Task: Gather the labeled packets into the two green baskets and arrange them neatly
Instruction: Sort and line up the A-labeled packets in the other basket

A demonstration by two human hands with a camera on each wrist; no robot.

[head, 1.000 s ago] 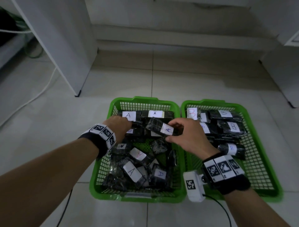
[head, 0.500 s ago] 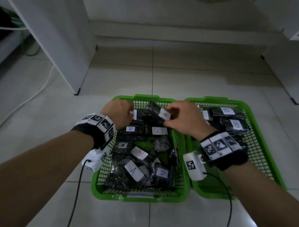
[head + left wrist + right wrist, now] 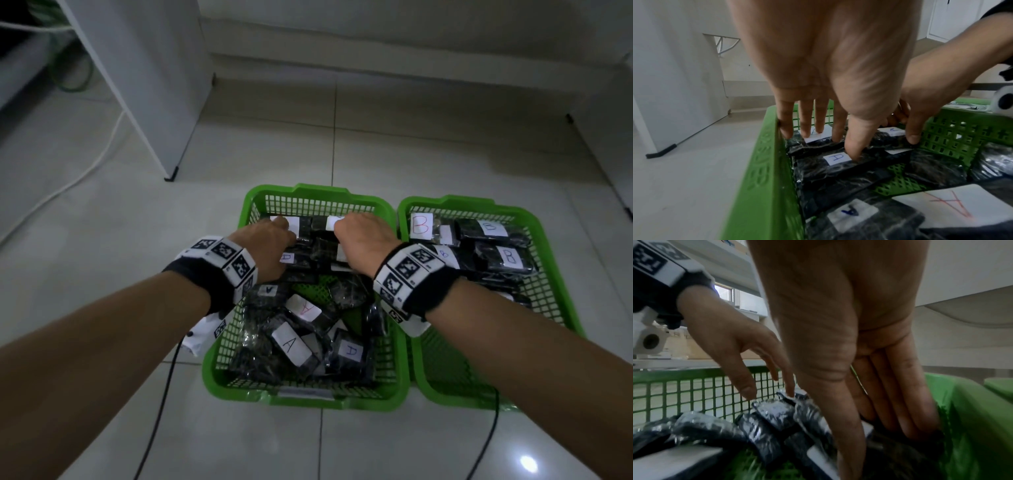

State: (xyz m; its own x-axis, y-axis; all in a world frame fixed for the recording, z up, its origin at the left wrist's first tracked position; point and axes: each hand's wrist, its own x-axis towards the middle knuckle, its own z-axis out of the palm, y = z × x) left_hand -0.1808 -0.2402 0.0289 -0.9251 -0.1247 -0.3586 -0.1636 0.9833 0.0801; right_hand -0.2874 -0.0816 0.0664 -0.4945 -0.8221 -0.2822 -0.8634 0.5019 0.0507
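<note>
Two green plastic mesh baskets sit side by side on the pale tiled floor in front of me, rims touching. Nearest in the left basket I see a loose heap of black shiny packets with white A labels, tilted and overlapping, with a patch of bare mesh showing between them and the far rows. Beyond that my left hand reaches down with fingers straight and spread, tips pressing on the A packets in the far row, little finger against the basket's left wall. My right hand is just beside it, fingers extended and close together, thumb and fingers on either side of another far-row packet; whether they pinch it I cannot tell. The right basket holds black packets labelled B in rows at its far end. Farther off a white panel stands left, with a white cable trailing beside it.
</note>
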